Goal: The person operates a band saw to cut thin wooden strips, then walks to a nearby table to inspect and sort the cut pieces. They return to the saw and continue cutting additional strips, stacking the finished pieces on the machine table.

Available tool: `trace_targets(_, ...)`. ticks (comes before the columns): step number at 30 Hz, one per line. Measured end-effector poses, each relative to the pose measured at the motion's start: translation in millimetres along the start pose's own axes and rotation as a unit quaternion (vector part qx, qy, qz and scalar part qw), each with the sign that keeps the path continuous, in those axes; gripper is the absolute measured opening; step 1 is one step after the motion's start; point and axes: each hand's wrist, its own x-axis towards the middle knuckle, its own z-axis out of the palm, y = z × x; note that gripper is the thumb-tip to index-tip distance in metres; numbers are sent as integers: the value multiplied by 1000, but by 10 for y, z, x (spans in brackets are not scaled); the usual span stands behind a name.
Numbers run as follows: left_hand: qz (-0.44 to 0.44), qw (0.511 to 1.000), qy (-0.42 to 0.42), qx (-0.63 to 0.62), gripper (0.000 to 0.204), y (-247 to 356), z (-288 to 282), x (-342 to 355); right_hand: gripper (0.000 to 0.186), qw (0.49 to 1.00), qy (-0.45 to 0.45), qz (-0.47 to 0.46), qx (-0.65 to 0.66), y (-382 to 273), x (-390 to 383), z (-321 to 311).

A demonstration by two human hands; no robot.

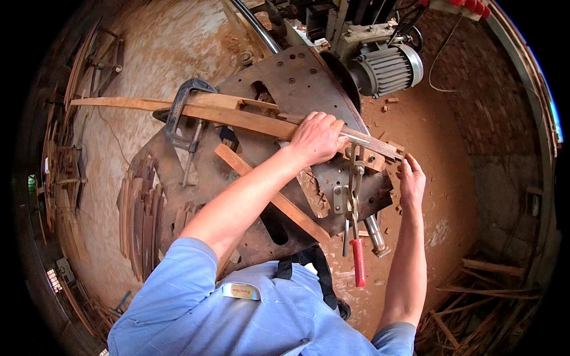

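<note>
My left hand (pixel 319 137) is closed over a narrow wooden strip (pixel 374 144) lying across a dark metal machine table (pixel 285 77). At the strip's right end, which looks notched, my right hand (pixel 411 181) pinches the wood with thumb and fingertips. A long curved wooden piece (pixel 243 120) runs leftward from my left hand past the table's edge. Over its left part sits a dark C-clamp (pixel 176 115). Just below the strip, between my hands, stands a toggle clamp (pixel 355 178) with a red handle (pixel 358 263) pointing toward me.
A loose wooden strip (pixel 273 193) lies diagonally on the table. Several curved wooden pieces (pixel 142 222) are stacked at its left. A grey electric motor (pixel 390 68) stands at the far right, beside the machine. Sawdust and chips cover the floor (pixel 433 142); scrap wood (pixel 475 296) is piled lower right.
</note>
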Motion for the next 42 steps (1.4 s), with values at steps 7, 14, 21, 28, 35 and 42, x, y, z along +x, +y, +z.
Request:
trace_targets(7,-6,997,-73,32,62,-157,-263,-86,41,999,-25,-25,24,110,-85,164)
trace_targets(14,88,989,-99,72,80,-100,-231,-46,41,999,3,-53,-7,128,-107,223)
trace_targets(21,133,983,-79,95,76,-98,-229,17,47,998,43,-24,27,-79,-447,37)
trace_targets(28,152,978,-53,130,74,-68,-232,-8,27,957,67,115,256,588,-1437,-279)
trace_targets(35,154,977,-50,138,73,-43,-185,-3,42,874,-70,296,379,1156,-1951,476)
trace_targets(42,144,978,-47,144,75,-32,-148,-20,49,809,-169,328,457,789,-1824,557)
